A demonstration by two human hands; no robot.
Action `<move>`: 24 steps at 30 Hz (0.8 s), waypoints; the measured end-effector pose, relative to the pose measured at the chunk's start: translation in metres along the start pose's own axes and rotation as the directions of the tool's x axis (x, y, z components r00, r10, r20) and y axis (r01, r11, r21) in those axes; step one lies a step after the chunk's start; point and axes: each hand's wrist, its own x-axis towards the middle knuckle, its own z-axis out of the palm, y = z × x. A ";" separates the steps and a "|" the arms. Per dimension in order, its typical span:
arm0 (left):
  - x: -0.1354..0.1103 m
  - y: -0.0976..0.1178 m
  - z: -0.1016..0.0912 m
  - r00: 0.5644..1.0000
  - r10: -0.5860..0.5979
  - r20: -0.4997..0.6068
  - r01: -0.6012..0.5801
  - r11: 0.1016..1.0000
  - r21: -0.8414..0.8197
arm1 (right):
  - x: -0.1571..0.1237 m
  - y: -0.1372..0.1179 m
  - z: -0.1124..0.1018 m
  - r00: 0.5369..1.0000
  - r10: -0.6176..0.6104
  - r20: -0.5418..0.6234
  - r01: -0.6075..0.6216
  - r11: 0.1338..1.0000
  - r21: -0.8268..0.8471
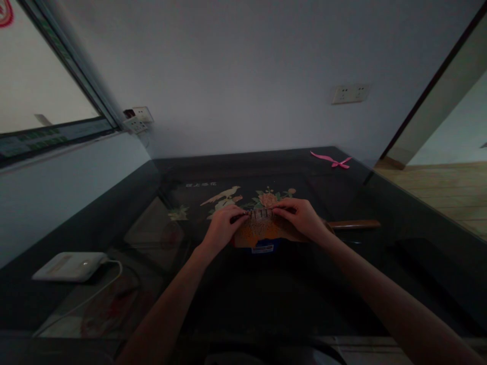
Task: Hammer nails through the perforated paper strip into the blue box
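My left hand and my right hand both pinch the top edge of an orange patterned sheet of paper lying on the dark glass-topped table. The fingers of each hand are closed on a narrow striped fold along that edge. A blue item with a white label peeks out from under the paper's near edge. Beneath the glass, a painted bird and flower picture shows just beyond my hands.
A white box with a cable sits at the left of the table. A pink ribbon lies at the far right corner. A brown stick-like object lies right of my right hand. Wall sockets are behind; a wooden floor lies to the right.
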 end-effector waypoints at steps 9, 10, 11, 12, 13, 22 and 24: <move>-0.002 0.001 0.001 1.000 0.019 -0.004 -0.019 0.996 0.082 | 0.003 -0.003 0.005 1.000 -0.008 -0.006 0.008 1.000 -0.029; -0.003 0.000 0.001 1.000 0.022 -0.009 -0.021 0.995 0.095 | 0.002 -0.003 0.005 1.000 -0.004 -0.022 0.004 1.000 -0.026; -0.003 -0.001 0.002 1.000 0.025 -0.014 -0.023 0.994 0.105 | 0.001 -0.004 0.005 0.999 0.001 -0.037 -0.002 1.000 -0.021; -0.004 -0.001 0.002 1.000 0.026 -0.016 -0.024 0.994 0.109 | 0.000 -0.005 0.004 0.999 0.006 -0.053 -0.007 1.000 -0.013; -0.004 -0.001 0.002 1.000 0.025 -0.017 -0.023 0.994 0.110 | -0.001 -0.006 0.004 0.998 0.012 -0.068 -0.012 1.000 -0.005; -0.005 0.001 0.001 0.998 -0.048 -0.045 0.050 0.998 0.049 | -0.008 -0.021 0.006 0.999 0.012 -0.035 -0.009 0.995 0.098; -0.003 0.001 0.000 0.995 -0.077 -0.061 0.077 0.997 0.009 | -0.009 -0.023 0.008 1.000 0.018 -0.025 -0.015 0.994 0.108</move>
